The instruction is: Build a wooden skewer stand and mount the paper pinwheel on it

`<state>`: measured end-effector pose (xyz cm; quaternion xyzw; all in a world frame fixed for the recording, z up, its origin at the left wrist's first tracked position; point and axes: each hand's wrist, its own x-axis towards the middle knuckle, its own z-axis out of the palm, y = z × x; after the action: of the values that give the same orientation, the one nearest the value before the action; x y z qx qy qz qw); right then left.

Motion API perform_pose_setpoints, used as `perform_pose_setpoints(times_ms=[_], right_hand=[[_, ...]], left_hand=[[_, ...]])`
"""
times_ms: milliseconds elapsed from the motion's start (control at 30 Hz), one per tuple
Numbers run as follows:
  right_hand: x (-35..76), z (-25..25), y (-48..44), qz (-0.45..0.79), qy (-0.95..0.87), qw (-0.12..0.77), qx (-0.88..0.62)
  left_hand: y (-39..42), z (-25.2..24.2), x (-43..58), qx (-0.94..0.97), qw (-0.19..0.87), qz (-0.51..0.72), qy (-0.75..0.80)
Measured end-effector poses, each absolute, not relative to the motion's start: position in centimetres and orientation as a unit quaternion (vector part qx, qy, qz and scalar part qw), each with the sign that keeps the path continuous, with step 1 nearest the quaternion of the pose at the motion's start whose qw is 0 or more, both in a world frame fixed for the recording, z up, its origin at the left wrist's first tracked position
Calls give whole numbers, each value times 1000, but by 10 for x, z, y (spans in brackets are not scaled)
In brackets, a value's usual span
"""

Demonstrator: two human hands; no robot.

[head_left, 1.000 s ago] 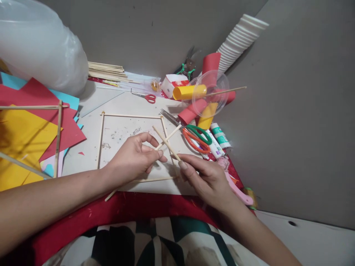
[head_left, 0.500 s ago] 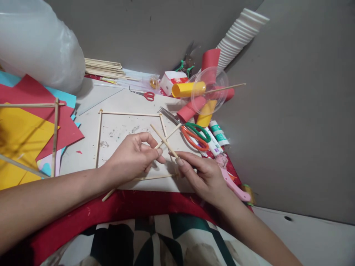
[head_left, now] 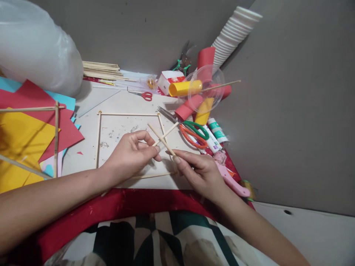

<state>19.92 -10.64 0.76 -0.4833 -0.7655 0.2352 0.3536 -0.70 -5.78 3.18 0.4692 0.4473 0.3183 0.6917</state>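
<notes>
While grey walls (head_left: 291, 111) border one central white surface (head_left: 88, 133), left hand (head_left: 130, 153) and right hand (head_left: 199, 171) pinch two pale wooden sticks (head_left: 154, 132).

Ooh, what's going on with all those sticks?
Someone is holding two thin wooden sticks so they make an X in this view. The left hand pinches one stick, and the right hand pinches the other stick. Below them, a four-sided wooden stick frame lies on the whitish work surface. Big scissors with orange and green handles lie past the hands, near red and yellow paper tubes.
</notes>
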Motion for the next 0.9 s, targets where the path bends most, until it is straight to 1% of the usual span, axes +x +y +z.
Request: perform_pose_setpoints(times_ms=[267,467,700,900], right_hand=[[198,8,-102,272,-757,352,-478],[196,10,-102,264,-767,348,-471],[196,5,-104,246,-782,358,-447],[195,8,-104,244,-790,364,-428]], left_hand=[[-59,38,-8,471,706,286,445],[-59,32,-7,482,695,299,443],[-61,37,-5,509,661,297,465],[-62,42,-1,535,610,310,496]])
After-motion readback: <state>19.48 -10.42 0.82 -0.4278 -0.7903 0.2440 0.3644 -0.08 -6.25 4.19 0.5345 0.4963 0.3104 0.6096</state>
